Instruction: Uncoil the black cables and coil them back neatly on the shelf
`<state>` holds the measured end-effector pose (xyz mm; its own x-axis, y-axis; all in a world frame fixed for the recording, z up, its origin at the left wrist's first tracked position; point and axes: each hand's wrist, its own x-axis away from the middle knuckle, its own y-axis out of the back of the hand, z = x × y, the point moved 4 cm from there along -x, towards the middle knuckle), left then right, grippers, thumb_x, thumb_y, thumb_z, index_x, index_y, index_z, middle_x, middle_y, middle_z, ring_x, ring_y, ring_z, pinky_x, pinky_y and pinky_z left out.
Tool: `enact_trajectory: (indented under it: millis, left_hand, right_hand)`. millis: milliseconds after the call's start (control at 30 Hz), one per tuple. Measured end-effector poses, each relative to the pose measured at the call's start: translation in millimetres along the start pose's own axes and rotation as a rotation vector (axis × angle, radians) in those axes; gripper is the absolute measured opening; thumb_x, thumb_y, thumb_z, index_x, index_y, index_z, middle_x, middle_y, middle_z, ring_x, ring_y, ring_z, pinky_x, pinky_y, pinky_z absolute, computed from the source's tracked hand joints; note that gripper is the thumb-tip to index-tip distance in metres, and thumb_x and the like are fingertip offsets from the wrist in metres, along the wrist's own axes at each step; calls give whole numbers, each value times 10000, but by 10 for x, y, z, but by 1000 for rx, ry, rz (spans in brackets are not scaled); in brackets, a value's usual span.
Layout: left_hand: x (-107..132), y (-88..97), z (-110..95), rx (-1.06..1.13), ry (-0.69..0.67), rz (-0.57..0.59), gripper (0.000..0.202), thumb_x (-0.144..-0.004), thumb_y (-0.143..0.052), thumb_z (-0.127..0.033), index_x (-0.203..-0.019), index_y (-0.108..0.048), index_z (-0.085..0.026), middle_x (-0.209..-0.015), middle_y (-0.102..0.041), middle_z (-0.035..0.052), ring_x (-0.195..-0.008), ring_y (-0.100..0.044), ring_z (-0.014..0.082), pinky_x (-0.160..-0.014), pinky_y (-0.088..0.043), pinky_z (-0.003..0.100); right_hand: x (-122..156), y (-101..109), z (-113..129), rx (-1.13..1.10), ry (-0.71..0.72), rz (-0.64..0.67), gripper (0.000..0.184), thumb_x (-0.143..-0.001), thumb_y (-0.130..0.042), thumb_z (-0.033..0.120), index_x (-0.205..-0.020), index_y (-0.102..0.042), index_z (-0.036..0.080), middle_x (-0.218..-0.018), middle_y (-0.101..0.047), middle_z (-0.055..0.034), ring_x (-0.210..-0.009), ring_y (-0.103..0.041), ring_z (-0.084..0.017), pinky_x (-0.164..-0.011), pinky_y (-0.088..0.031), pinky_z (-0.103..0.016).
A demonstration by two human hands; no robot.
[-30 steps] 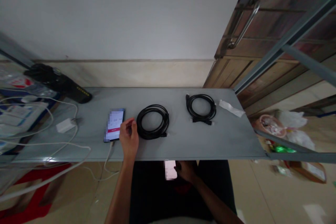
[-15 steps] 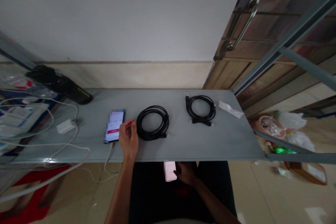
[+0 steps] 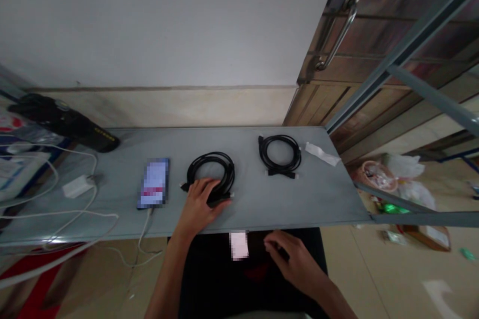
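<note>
My left hand (image 3: 201,205) lies on the near side of a coiled black cable (image 3: 211,172) in the middle of the grey table (image 3: 262,199). Its fingers are curled over the coil's lower loops and the thumb presses in from the right. Below the table's front edge, my right hand (image 3: 297,260) hovers over my dark lap, fingers loosely apart and holding nothing. A small white blurred object (image 3: 238,245) sits just left of that hand, apart from it.
A phone (image 3: 154,184) with a lit screen lies left of the coil, with a white lead plugged in. A second black coil (image 3: 280,155) and a white wrapper (image 3: 322,154) lie to the right. A black device (image 3: 63,122), a white charger (image 3: 77,186) and loose leads crowd the left end.
My left hand moved right from beside the phone onto the near coil. My right hand let go of the small white object and shifted right. The view turned slightly.
</note>
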<state>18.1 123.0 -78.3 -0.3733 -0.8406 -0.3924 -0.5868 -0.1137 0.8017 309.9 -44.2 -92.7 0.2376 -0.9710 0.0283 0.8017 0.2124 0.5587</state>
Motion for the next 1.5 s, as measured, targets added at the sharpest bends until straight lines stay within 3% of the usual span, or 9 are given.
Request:
enact_trajectory:
  millis: [100,167,300,433,600,867,1067,1267,1500]
  left_hand:
    - [6,-26,44,-18,-4,-15,502,-991,-826,-542,-1409,-708,-290,-1260,-750,124,-1175,-708,372,-1034,-561,540]
    - [13,-31,50,-31,-14,-31,423,-1032,-782,-500,-1393,-723,-289,-1212,-761,115,-1129,-715,358,-1004,-563,521]
    - [16,-33,46,-39,-32,-30,347,-1091,-702,-439,-1405,-727,-293,-1209,-765,111,-1105,-725,338,-986,-562,498]
    - [13,-19,42,-55,-42,-47,347,-1110,-672,-430,-1421,-725,-283,-1217,-762,116,-1109,-720,331,-982,-571,491]
    - [18,-2,54,-74,-26,-95,361,-1102,-685,-391,-1444,-714,-279,-1251,-760,128,-1145,-712,338,-1008,-576,508]
    - [27,2,83,-62,34,-106,390,-1075,-721,-419,-1448,-707,-307,-1292,-755,120,-1193,-704,349,-1055,-563,540]
    - [13,49,5,-48,-4,-160,402,-1063,-756,-462,-1433,-710,-311,-1282,-755,117,-1177,-717,340,-1063,-561,532]
    - [41,153,-111,-29,-50,-231,440,-1015,-836,-432,-1417,-712,-304,-1271,-769,112,-1178,-733,337,-1068,-570,520]
    - [176,222,-307,208,90,-258,318,-1014,-824,-434,-1294,-763,-295,-1204,-814,94,-1116,-762,321,-1023,-607,509]
  right_hand:
    - [-331,548,129,182,163,-334,172,-1141,-609,346,-1286,-686,296,-1203,-781,-107,-1156,-763,-294,-1027,-644,-483]
    - [-630,774,33,365,191,-438,350,-1119,-664,436,-1427,-641,273,-1359,-727,-162,-1284,-713,-351,-1111,-608,-579]
    - [-1246,941,-277,573,193,-392,608,-1071,-708,579,-1551,-575,229,-1473,-641,-200,-1380,-627,-412,-1180,-539,-653]
    - [-1605,928,-438,650,208,-292,457,-1115,-644,547,-1404,-659,193,-1339,-675,-186,-1269,-658,-381,-1142,-561,-596]
    - [-1758,929,-472,710,237,-252,427,-1175,-505,550,-1302,-670,177,-1236,-696,-174,-1160,-701,-353,-1077,-595,-531]
    - [-1902,1051,-492,738,221,-380,618,-1183,-316,664,-1206,-674,161,-1103,-721,-183,-1020,-738,-337,-943,-618,-483]
    - [-1904,1526,-296,454,104,-632,695,-1109,-311,847,-1052,-614,223,-934,-711,-126,-827,-710,-301,-721,-553,-399]
    - [-1514,1946,284,34,132,-846,504,-1131,-472,751,-1009,-530,265,-750,-565,14,-602,-550,-179,-552,-418,-313]
    - [-840,2012,1201,-487,356,-915,489,-1074,-611,762,-968,-565,287,-678,-364,81,-456,-285,-115,-433,-236,-281]
